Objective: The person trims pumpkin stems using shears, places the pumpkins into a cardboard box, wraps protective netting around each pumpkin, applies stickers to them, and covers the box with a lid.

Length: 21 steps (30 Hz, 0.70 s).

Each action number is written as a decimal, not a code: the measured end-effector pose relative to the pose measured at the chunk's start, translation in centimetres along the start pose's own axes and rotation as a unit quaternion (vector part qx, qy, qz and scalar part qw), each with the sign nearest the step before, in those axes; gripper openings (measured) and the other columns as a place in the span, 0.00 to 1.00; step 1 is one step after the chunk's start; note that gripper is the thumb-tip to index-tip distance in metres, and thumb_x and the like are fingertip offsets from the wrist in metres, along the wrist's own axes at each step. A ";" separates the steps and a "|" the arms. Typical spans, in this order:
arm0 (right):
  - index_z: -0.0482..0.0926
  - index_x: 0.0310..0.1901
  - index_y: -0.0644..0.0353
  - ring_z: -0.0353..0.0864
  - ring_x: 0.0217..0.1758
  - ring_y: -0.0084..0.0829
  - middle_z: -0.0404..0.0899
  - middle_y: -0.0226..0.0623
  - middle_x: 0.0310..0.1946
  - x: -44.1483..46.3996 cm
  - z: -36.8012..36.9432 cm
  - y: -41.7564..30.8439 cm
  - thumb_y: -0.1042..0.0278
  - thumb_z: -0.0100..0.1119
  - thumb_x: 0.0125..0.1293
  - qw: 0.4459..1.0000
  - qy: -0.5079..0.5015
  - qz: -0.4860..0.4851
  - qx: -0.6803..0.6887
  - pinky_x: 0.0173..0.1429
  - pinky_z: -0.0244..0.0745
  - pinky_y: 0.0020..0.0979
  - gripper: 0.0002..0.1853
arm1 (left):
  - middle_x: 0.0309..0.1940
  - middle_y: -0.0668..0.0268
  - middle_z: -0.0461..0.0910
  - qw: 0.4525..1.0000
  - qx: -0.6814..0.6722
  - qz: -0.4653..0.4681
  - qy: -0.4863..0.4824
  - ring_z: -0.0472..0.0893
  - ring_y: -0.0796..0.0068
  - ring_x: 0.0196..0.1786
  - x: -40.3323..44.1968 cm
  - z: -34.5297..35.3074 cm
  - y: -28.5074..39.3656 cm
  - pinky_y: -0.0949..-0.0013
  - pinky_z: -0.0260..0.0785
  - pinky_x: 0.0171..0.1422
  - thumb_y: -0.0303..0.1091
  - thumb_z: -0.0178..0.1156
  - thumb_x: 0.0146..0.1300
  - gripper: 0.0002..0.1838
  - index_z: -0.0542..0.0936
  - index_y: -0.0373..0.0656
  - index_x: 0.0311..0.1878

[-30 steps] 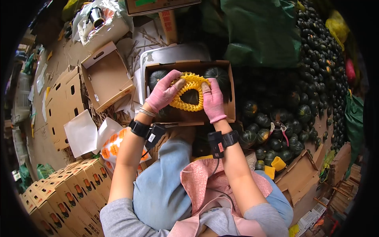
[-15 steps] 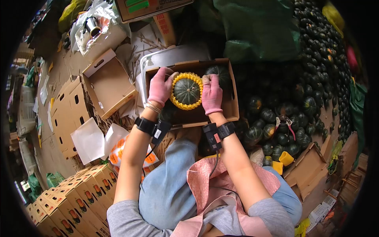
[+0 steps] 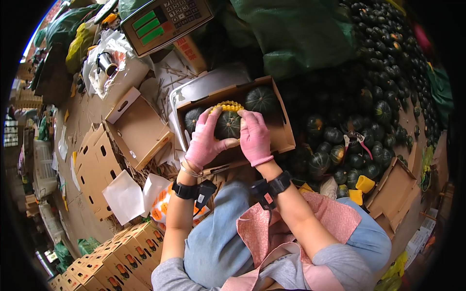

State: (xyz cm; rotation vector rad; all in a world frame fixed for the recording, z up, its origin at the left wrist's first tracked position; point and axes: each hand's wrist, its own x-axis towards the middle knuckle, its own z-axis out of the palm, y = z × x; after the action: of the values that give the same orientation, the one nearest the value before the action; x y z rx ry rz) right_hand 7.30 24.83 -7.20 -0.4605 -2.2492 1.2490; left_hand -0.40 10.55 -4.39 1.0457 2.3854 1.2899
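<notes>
A dark green pumpkin (image 3: 227, 127) sits in a cardboard box (image 3: 283, 127), with a yellow foam net (image 3: 228, 105) around its far side. My left hand (image 3: 206, 143), in a pink glove, grips the pumpkin from the left, fingers by the net and thumb along the near side. From the right, my gloved right hand (image 3: 255, 138) holds the same pumpkin, its fingertips at the net's edge. Two more pumpkins lie in the box: one bare pumpkin (image 3: 262, 101) at the far right and another pumpkin (image 3: 193, 118) at the left, partly behind my left hand.
The box rests on a scale's metal platform (image 3: 213, 83); the scale's display (image 3: 148, 29) stands beyond. An open carton (image 3: 141, 127) lies left. Many pumpkins (image 3: 320, 162) are heaped right, with red-handled pruning shears (image 3: 357, 139) and yellow foam nets (image 3: 365, 184) among them. Printed boxes (image 3: 116, 254) line the lower left.
The yellow net, which ringed the whole pumpkin, now shows only along its far side. Both hands have shifted nearer to me around the pumpkin. The view has tilted, showing more of the scale.
</notes>
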 end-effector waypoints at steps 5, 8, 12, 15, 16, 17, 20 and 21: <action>0.52 0.72 0.49 0.59 0.65 0.52 0.58 0.48 0.60 -0.3 -4.5 -3.5 0.47 0.80 0.32 0.992 -0.100 0.027 -0.072 0.65 0.65 0.47 0.63 | 0.76 0.49 0.43 0.867 -0.493 -0.054 -0.050 0.53 0.55 0.75 -2.3 -0.5 5.2 0.52 0.48 0.75 0.76 0.56 0.50 0.64 0.33 0.53 0.77; 0.60 0.66 0.45 0.65 0.60 0.51 0.63 0.45 0.54 1.1 -7.4 -3.1 0.54 0.75 0.35 0.976 -0.183 0.086 -0.078 0.65 0.65 0.45 0.51 | 0.71 0.50 0.57 0.837 -0.540 -0.069 -0.061 0.64 0.58 0.70 -2.6 -0.1 5.0 0.56 0.54 0.73 0.65 0.56 0.61 0.51 0.42 0.51 0.77; 0.69 0.62 0.40 0.69 0.60 0.46 0.70 0.45 0.55 4.7 -10.3 -4.2 0.45 0.70 0.38 0.823 -0.411 0.035 -0.392 0.61 0.68 0.44 0.44 | 0.50 0.53 0.76 0.981 -0.041 0.036 -0.188 0.76 0.53 0.54 -3.5 0.9 3.3 0.62 0.70 0.59 0.38 0.64 0.60 0.28 0.69 0.38 0.61; 0.73 0.59 0.42 0.72 0.59 0.45 0.72 0.45 0.56 6.7 -8.4 -4.0 0.44 0.69 0.41 0.741 -0.490 0.043 -0.456 0.58 0.72 0.44 0.39 | 0.47 0.54 0.78 0.974 0.084 0.073 -0.196 0.77 0.54 0.52 -5.6 4.7 1.6 0.58 0.71 0.56 0.34 0.63 0.55 0.25 0.71 0.40 0.57; 0.73 0.58 0.43 0.73 0.57 0.46 0.72 0.46 0.56 6.8 -7.3 -3.9 0.45 0.69 0.41 0.716 -0.508 0.040 -0.477 0.56 0.73 0.44 0.37 | 0.45 0.55 0.78 0.970 0.115 0.052 -0.207 0.77 0.54 0.49 -5.5 5.5 1.1 0.58 0.72 0.52 0.29 0.59 0.55 0.21 0.72 0.40 0.54; 0.73 0.58 0.43 0.74 0.57 0.47 0.72 0.47 0.56 6.5 -6.0 -3.1 0.46 0.69 0.43 0.717 -0.480 0.037 -0.504 0.54 0.74 0.45 0.36 | 0.44 0.55 0.78 0.973 0.109 0.068 -0.191 0.77 0.53 0.48 -5.4 5.9 0.7 0.58 0.72 0.51 0.28 0.58 0.55 0.20 0.73 0.40 0.53; 0.68 0.63 0.44 0.70 0.61 0.52 0.70 0.53 0.56 4.1 -4.2 -0.8 0.46 0.69 0.49 0.734 -0.415 0.030 -0.536 0.53 0.73 0.47 0.38 | 0.43 0.55 0.79 0.977 0.113 0.080 -0.164 0.78 0.54 0.47 -5.2 6.3 0.8 0.57 0.73 0.49 0.25 0.53 0.57 0.19 0.73 0.41 0.53; 0.68 0.63 0.44 0.69 0.62 0.51 0.70 0.52 0.56 3.0 -4.5 0.3 0.44 0.69 0.49 0.765 -0.360 -0.035 -0.533 0.56 0.71 0.47 0.38 | 0.44 0.56 0.79 0.976 0.108 0.079 -0.169 0.78 0.54 0.48 -5.2 6.1 0.9 0.57 0.73 0.49 0.25 0.54 0.57 0.19 0.73 0.41 0.54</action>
State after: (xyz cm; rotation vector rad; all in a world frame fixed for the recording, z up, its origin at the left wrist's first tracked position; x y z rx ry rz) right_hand 7.56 29.60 -4.63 -0.2632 -3.4794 -0.1347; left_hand 6.83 11.21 -7.89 1.4161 2.2493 0.8226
